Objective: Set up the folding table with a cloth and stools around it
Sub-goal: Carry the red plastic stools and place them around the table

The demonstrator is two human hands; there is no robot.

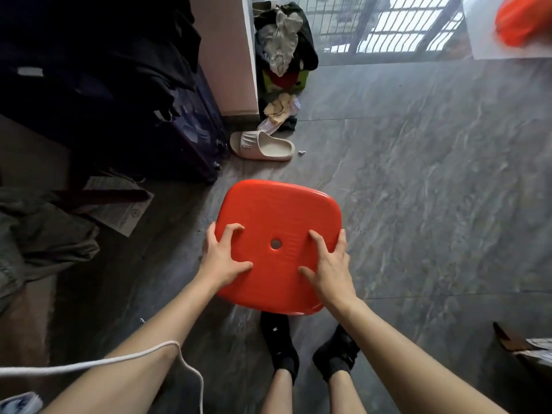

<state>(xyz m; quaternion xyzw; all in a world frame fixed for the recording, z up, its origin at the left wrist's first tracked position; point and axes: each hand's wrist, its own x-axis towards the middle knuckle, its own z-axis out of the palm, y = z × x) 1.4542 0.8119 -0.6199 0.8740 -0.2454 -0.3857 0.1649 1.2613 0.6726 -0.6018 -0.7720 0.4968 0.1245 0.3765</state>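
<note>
A red plastic stool (277,210) with a rounded square seat and a small centre hole is right in front of me, above my feet; its legs are hidden under the seat. My left hand (222,258) grips the seat's left side, with bent fingers on top and outer fingers at the edge. My right hand (330,264) holds the right side the same way. At the top right, a white flat surface (484,43) carries a blurred orange-red thing (522,19).
A beige slipper (263,147) lies on the grey tiled floor beyond the stool. Piled clothes (283,40) sit by a wall corner, a dark suitcase (191,138) stands left, and a railing (388,25) lies ahead. A white cord (89,364) crosses my left forearm.
</note>
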